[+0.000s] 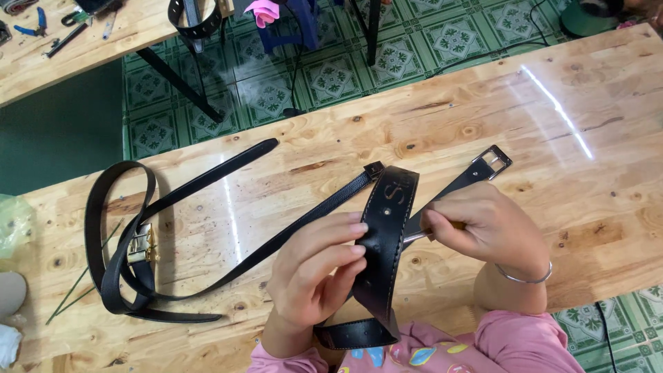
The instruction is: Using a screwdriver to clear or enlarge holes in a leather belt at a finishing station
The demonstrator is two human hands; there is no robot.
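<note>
Over the near edge of the wooden table, your left hand pinches the edge of a wide black belt that stands up in a loop between your hands. Your right hand is closed around a small metal tool, and its tip touches the belt's side. Farther left, a thinner black belt with a gold buckle lies coiled on the table.

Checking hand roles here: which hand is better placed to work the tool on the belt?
Right. The right hand already grips the tool, tip at the belt; the left hand pinches the belt's edge, steadying it.
</note>
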